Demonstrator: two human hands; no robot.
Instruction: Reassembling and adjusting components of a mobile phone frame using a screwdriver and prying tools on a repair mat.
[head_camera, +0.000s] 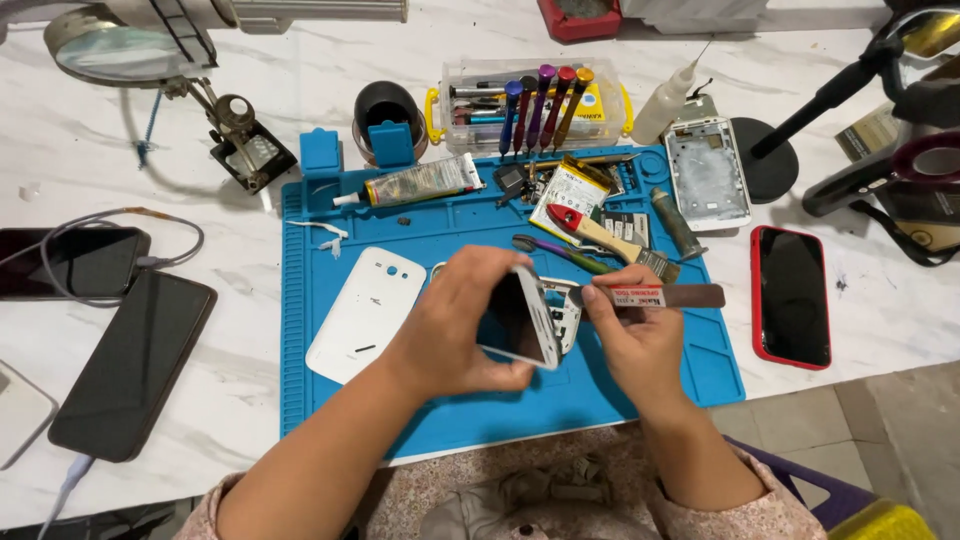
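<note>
Over near edge of blue mat (330, 400), both hands up off the surface. Left hand (455, 325) wrapped round a white phone (520, 318), fingers on far edge, thumb under; dark screen faces left palm, phone tipped on its side edge, long axis running near-to-far w/ slight lean to the right, top end pointing away. Right hand (640, 345) pinched shut on a thin metal pry tool (665, 296), thumb & forefinger on its left end; tool lies approx. level, long axis left-right, free end pointing right, working end at phone's right edge, touching or just beside, can't tell which. Behind phone, a white frame part (565, 310), partly hidden.

Left of hands, flat on mat: white back cover (365, 312), long axis tilted up-right. Further left, off mat on marble table (240, 100): two dark phones (135, 365), one w/ cable. Right of mat: red-edged phone (791, 296), screen up.

Mid mat: small brush (610, 238) w/ red handle, tweezers (560, 252), battery (570, 190), glue tube (420, 182).

Far side: clear box w/ screwdrivers (540, 105), black cup (388, 118), white bottle (668, 100), opened phone shell (708, 172), magnifier lamp (120, 48) top left.
</note>
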